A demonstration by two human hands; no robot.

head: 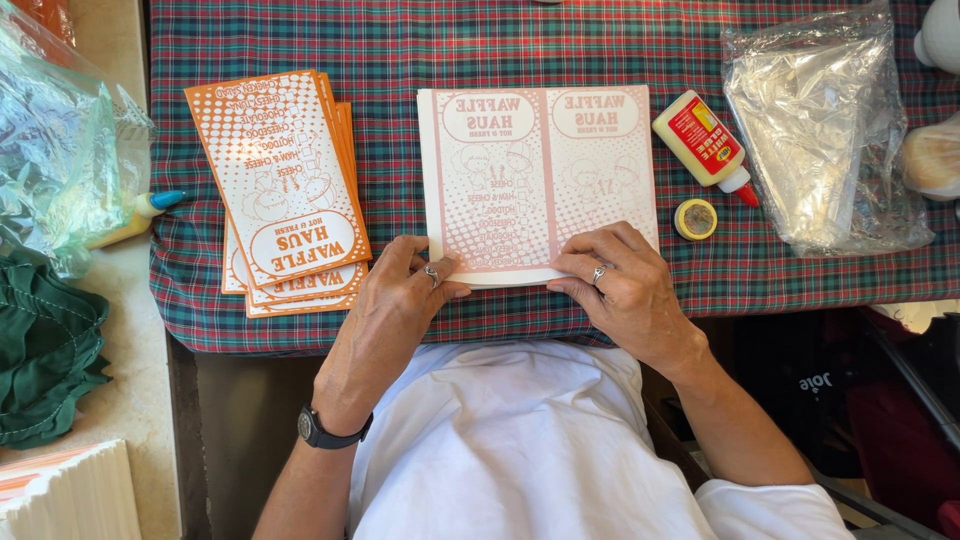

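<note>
Off to my left a stack of orange printed sheets (pixel 285 190) lies fanned on the plaid tablecloth (pixel 400 40), well apart from my left hand (pixel 405 290). Straight ahead, the pale pink printed sheet (pixel 540 180) lies long side across me — both hands flat and spread on its near edge, pressing rather than gripping, equally close. To my right, near the sheet, a white glue bottle (pixel 700 145) with a red label, its yellow cap (pixel 696 219) off, then a crumpled clear plastic bag (pixel 820 130).
</note>
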